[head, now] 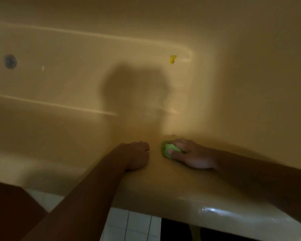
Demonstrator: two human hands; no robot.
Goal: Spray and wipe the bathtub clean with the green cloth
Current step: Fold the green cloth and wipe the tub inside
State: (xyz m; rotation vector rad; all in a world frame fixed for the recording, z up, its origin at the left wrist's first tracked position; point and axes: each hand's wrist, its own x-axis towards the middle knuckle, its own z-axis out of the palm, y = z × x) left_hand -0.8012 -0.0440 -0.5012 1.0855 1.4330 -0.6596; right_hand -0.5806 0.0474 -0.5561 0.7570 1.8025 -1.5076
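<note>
– While the head view is up: where's the green cloth (170,149)?

– Lower centre-right, bunched on the bathtub (163,185) ledge, pinned under the right hand (193,154), fingers closed over it.

– Left hand (137,155)?

– Just left of the cloth, apart from it, curled into a loose fist on the ledge, holding nothing.

– Else?

– Yellow thing (172,59) upper centre-right on the tub wall, dark drain (10,61) upper left, white tiles (129,225) bottom.

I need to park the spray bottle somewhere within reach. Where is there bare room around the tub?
The tub rim is bare nearer than both hands. The tub floor is open between the drain and the small yellow object. It is crowded only where the left hand braces beside the right hand holding the green cloth.
</note>
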